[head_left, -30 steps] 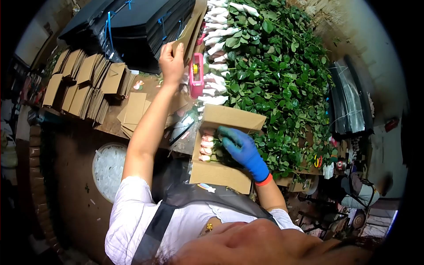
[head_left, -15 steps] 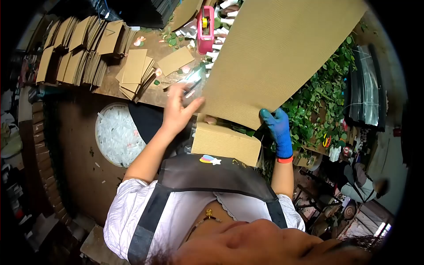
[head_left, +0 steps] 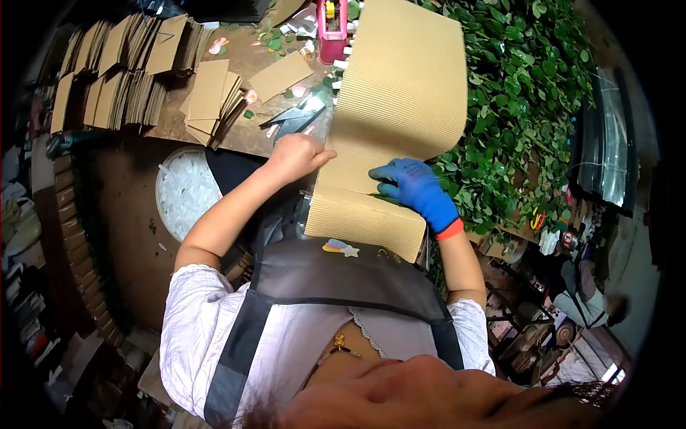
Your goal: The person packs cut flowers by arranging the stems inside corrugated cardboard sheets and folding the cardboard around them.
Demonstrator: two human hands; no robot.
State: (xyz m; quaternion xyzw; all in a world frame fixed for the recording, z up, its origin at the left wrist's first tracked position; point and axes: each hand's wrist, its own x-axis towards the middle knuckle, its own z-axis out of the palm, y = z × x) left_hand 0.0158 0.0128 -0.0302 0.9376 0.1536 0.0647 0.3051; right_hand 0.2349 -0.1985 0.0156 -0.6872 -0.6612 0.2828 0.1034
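Note:
A tan corrugated cardboard sheet (head_left: 404,71) stretches away from me, bowed, its far part raised. Its near end lies against a second corrugated cardboard piece (head_left: 364,222) close to my apron. My bare left hand (head_left: 296,155) is closed at the sheet's left edge, with a fingertip or thumb on the cardboard. In a blue glove, my right hand (head_left: 411,186) rests on the sheet's near end, forefinger and thumb stretched out and apart. What lies beneath the cardboard is hidden.
Scissors (head_left: 296,116) and loose cardboard pieces (head_left: 282,75) lie left of the sheet. Stacked cardboard (head_left: 118,93) stands farther left. A pink tape dispenser (head_left: 332,39) is at the back. Leafy stems (head_left: 514,107) cover the right side. Below left stands a tub of clear pieces (head_left: 187,193).
The big sheet's near end has come down toward me and its far part now bows. My left hand has closed at its edge. My right hand has moved left onto the sheet.

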